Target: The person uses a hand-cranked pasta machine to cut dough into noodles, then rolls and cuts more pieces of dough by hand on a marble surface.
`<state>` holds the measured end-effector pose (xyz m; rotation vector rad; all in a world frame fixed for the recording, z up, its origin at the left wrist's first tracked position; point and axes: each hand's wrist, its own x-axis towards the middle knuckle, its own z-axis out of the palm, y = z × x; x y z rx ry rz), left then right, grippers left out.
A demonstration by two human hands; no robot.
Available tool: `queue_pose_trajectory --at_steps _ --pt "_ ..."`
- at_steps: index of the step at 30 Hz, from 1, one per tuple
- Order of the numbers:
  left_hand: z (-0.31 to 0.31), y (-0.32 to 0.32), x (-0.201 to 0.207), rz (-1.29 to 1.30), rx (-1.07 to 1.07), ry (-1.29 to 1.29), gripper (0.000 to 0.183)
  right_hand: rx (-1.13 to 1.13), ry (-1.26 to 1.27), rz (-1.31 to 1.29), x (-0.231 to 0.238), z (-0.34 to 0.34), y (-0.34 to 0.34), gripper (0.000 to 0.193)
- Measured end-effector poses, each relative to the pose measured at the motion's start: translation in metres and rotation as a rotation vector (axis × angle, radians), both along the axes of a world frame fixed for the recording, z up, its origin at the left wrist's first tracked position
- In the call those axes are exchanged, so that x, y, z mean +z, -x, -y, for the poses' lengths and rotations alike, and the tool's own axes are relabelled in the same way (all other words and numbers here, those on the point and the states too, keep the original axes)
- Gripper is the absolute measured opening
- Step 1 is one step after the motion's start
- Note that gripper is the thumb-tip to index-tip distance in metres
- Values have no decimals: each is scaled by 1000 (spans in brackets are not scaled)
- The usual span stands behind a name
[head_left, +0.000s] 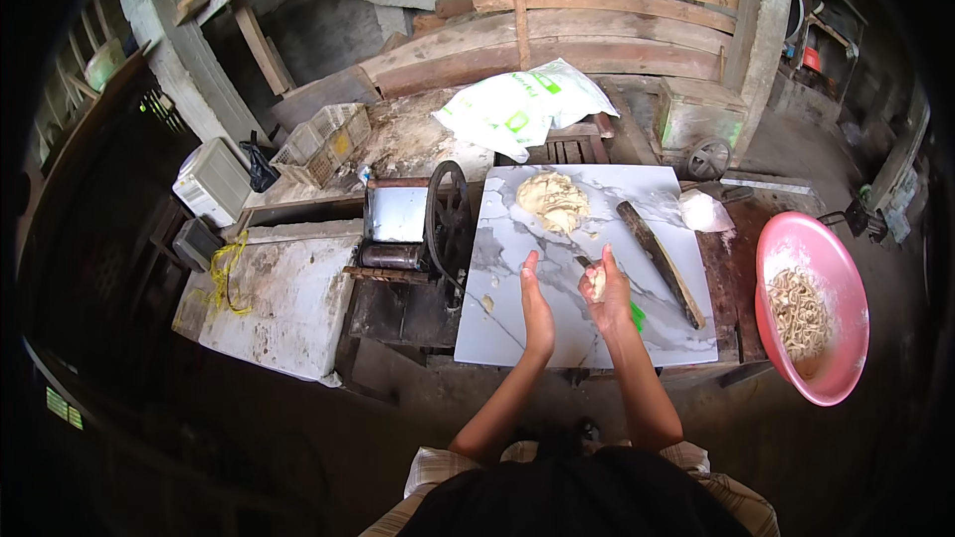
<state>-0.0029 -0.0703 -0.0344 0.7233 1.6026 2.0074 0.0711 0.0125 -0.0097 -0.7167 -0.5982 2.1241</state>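
Note:
My left hand point(536, 310) is held above a white marble-patterned board point(497, 333), its fingers stretched out and nothing in it. Beside it, my right hand point(613, 300) curls around a small lump of dough point(598, 284). A bright green piece point(637, 315), partly covered by the right hand, lies on the board and looks like a knife handle. Farther back on the board rests a large mound of pale dough point(553, 201). To its right a dark wooden stick point(659, 261) lies at a slant. White flour point(704, 211) is heaped at the board's right edge.
Left of the board stands a roller machine with a dark handwheel point(448, 224). A pink basin point(844, 268) with floury dough strips point(798, 313) is at the right. Behind lie a white-and-green sack point(527, 104) and plastic baskets point(323, 144). A stained white slab point(274, 308) is far left.

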Motion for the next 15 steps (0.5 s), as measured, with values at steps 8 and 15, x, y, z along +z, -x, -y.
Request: queue_pose_trajectory --at_steps 8,15 --pt "-25 -11 7 77 -87 -141 66 30 45 -423 -11 1 -4 41" --pt "-35 -45 31 303 -323 -285 42 -202 -407 67 -10 9 -2 18"
